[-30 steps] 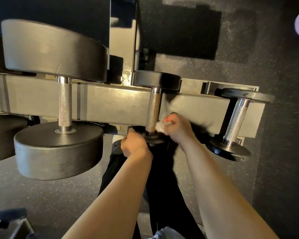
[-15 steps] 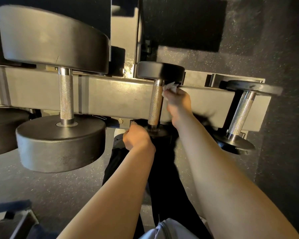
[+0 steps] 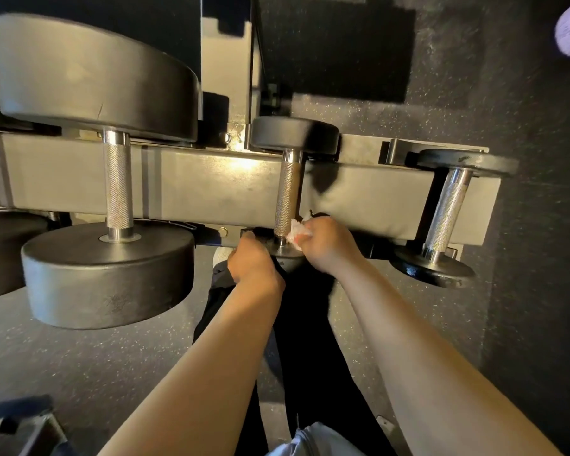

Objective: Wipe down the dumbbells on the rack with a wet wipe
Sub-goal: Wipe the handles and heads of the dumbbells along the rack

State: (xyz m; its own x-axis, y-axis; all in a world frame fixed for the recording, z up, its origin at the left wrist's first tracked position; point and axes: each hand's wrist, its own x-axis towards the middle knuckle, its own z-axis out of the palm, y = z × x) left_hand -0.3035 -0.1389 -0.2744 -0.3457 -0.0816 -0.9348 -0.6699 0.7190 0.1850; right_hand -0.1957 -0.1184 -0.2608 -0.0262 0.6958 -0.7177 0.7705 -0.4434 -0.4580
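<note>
Right hand (image 3: 326,245) grip pinches wet wipe (image 3: 296,232) against the near end of the middle dumbbell (image 3: 288,192) handle. Left hand (image 3: 252,263) grip curls on its near head, likely steadying it on the rack (image 3: 211,185). Big dumbbell (image 3: 112,179) left, small dumbbell (image 3: 448,212) right.

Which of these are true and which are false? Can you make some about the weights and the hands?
1. The right hand holds the wipe against the middle dumbbell. True.
2. The wipe is at the far end of the handle. False: it is at the near end, by the near head.
3. The left hand grips the near head of the middle dumbbell. True.
4. The left dumbbell is the smallest. False: it is the biggest of the three.
5. The right dumbbell lies on the floor. False: it sits on the rack.
</note>
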